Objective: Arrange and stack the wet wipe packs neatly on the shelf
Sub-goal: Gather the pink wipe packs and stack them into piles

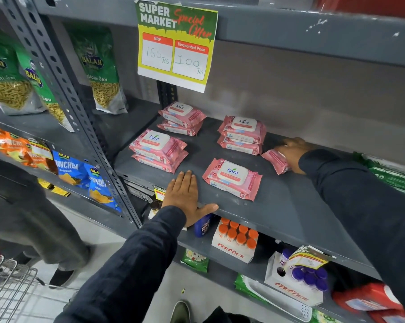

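While left hand (pixel 185 197) rests flat, right hand (pixel 292 152) grips pink pack (pixel 276 160).

A: What's the person wearing?
B: Long dark navy sleeves on both arms, reaching the wrists of the left hand (pixel 185 197) and right hand (pixel 294 152). The cloth looks soft and creased.
A: Gloves, rings, a watch?
B: Both hands are bare. A dark olive shoe (pixel 180 311) shows below.

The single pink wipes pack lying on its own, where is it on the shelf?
In the head view, the single pink pack lies flat near the shelf's front edge, right of the left hand and in front of the right-hand stack.
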Available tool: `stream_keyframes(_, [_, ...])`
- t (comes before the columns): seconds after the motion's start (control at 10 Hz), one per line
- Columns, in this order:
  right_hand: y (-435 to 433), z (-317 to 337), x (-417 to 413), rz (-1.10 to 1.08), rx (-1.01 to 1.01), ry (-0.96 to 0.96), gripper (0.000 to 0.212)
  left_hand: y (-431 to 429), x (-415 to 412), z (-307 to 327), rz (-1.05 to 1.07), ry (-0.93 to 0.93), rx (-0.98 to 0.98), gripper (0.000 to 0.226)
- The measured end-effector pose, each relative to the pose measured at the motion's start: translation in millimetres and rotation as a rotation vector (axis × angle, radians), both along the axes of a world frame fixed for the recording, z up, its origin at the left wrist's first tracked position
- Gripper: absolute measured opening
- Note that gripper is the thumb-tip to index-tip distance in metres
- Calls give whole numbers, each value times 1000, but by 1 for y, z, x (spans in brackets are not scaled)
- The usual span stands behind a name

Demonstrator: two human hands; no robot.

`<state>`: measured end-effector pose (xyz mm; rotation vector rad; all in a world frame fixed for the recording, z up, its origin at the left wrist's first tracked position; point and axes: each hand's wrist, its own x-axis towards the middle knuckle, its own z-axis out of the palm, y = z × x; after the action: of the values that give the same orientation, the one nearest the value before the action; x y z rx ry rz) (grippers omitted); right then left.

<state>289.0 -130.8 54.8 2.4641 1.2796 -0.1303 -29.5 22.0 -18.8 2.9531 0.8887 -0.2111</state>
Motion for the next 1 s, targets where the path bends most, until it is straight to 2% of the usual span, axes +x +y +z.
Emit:
stream_keyframes(0.1, [-1,-1,-2,-30,36,77,76,0,0,1,0,-1,-2,118])
stream_keyframes(0.3, [-12,19,-13,-54,20,100,78,1,0,1,-3,0,1,118])
stream_keyframes(0.4, [-24,29,-21,-119,28,150,74,0,0,0,-4,1,1,118])
stream_keyframes(0.5, [-29,35,-30,-159,101,193,69,1,0,0,-6,-2,3,119])
stream_keyframes(0.6, [-21,51,-54,-158,268,254,70,1,1,0,-5,-4,-2,119])
stream_keyframes(0.7, [-8,61,-74,-129,327,268,79,1,1,0,-2,0,-7,119])
stream_keyframes(0.9, [30,61,-126,11,338,264,78,-1,0,1,2,-4,-4,119])
stream_keyframes(1.0, [47,54,-142,19,273,232,72,-1,0,1,4,-4,-1,119])
